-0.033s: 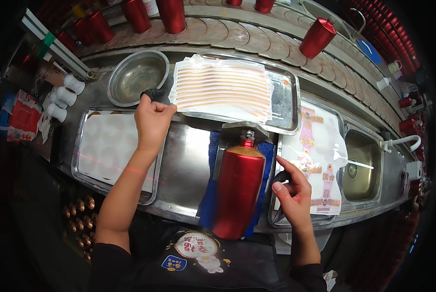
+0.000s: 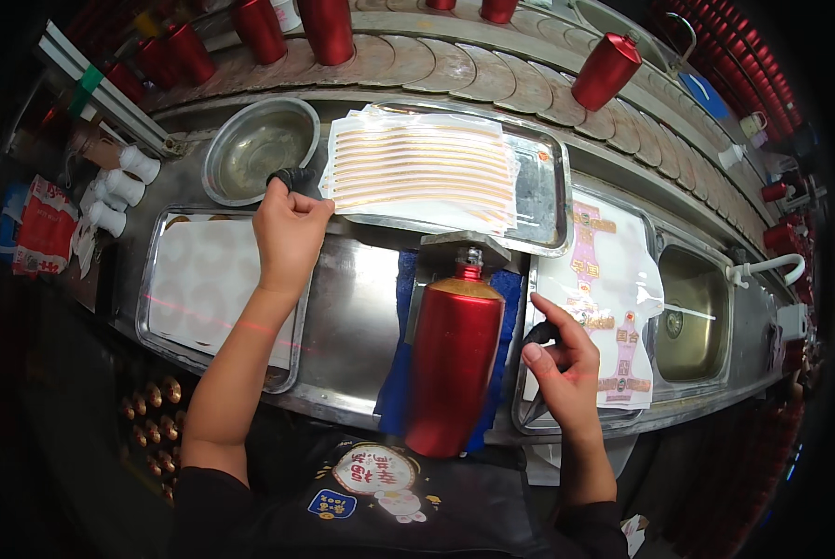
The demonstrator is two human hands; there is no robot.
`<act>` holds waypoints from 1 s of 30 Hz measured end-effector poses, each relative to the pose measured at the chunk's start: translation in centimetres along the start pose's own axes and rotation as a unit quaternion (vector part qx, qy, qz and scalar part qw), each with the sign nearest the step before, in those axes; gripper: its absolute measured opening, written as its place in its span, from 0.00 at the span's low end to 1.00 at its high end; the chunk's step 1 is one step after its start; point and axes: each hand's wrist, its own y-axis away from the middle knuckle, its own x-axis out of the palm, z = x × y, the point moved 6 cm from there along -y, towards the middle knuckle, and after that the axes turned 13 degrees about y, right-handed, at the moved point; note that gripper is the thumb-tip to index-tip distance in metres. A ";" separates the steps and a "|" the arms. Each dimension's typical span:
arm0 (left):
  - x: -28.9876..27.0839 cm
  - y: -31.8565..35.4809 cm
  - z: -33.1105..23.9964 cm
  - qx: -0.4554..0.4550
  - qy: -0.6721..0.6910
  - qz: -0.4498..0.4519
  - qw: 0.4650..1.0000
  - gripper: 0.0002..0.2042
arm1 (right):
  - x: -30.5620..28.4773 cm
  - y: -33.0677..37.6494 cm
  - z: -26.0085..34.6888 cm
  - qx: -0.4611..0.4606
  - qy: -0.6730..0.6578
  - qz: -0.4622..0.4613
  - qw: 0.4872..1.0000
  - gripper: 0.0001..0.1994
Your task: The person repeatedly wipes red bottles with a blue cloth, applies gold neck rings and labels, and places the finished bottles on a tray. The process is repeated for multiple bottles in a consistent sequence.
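My left hand (image 2: 290, 228) is pinched closed at the lower left corner of a white sheet of thin gold decal strips (image 2: 424, 168), at the end of the lowest strip. A black cover wraps one of its fingers. My right hand (image 2: 564, 373) hovers over the edge of the right tray, index finger stretched out and thumb apart, with nothing seen in it. It also wears a black finger cover. Between my hands a red metallic bottle (image 2: 454, 363) with a gold shoulder and bare threaded neck leans on a metal rest (image 2: 464, 244) over blue cloth (image 2: 394, 363).
A steel bowl (image 2: 262, 149) sits beyond my left hand. A left tray (image 2: 144, 307) carries a white sheet; the right tray (image 2: 535, 424) has pink-and-gold label sheets (image 2: 590, 279). A sink (image 2: 689, 326) lies right. Behind, a slatted conveyor (image 2: 492, 76) bears red bottles (image 2: 606, 71).
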 end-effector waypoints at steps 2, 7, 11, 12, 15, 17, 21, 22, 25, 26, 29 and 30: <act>0.6 0.1 -2.0 0.049 -0.036 0.006 0.998 0.15 | -1.2 -0.6 1.0 -0.017 0.023 -0.022 0.999 0.26; 5.4 -0.3 -9.8 0.087 -0.014 0.131 0.987 0.13 | -2.3 -5.0 6.5 -0.149 0.109 -0.051 0.981 0.26; 10.7 3.3 -18.2 0.234 0.055 0.316 0.918 0.13 | -0.8 -9.7 9.9 -0.167 0.007 0.071 0.983 0.26; 11.3 4.2 -19.7 0.251 0.085 0.337 0.903 0.11 | -0.7 -10.2 9.8 -0.116 0.006 0.116 0.986 0.27; 10.6 5.5 -21.7 0.202 0.141 0.338 0.908 0.11 | -2.8 -8.2 10.0 -0.097 -0.009 0.115 0.989 0.14; 9.5 6.7 -21.7 0.171 0.217 0.318 0.907 0.11 | -4.6 -5.4 9.4 -0.079 -0.030 0.121 0.989 0.09; 7.5 11.9 -18.5 0.074 0.292 0.311 0.901 0.20 | -6.9 1.1 8.1 -0.062 0.038 -0.005 0.997 0.09; 6.7 13.6 -17.6 0.072 0.275 0.306 0.909 0.26 | -6.8 2.7 7.8 -0.058 0.084 -0.033 0.994 0.09; 4.3 18.5 -13.3 -0.036 0.256 0.310 0.915 0.27 | -4.0 6.2 6.4 -0.044 0.116 -0.008 0.992 0.04; 3.5 19.9 -11.8 -0.061 0.235 0.295 0.924 0.27 | -2.5 7.0 5.5 -0.040 0.077 0.024 0.996 0.04; 0.8 22.8 -8.3 -0.061 0.260 0.207 0.941 0.18 | 1.0 8.8 2.7 -0.031 0.101 0.055 0.993 0.05; 0.1 23.6 -7.4 -0.057 0.255 0.198 0.945 0.11 | 1.8 9.2 1.9 -0.029 0.114 0.057 0.991 0.05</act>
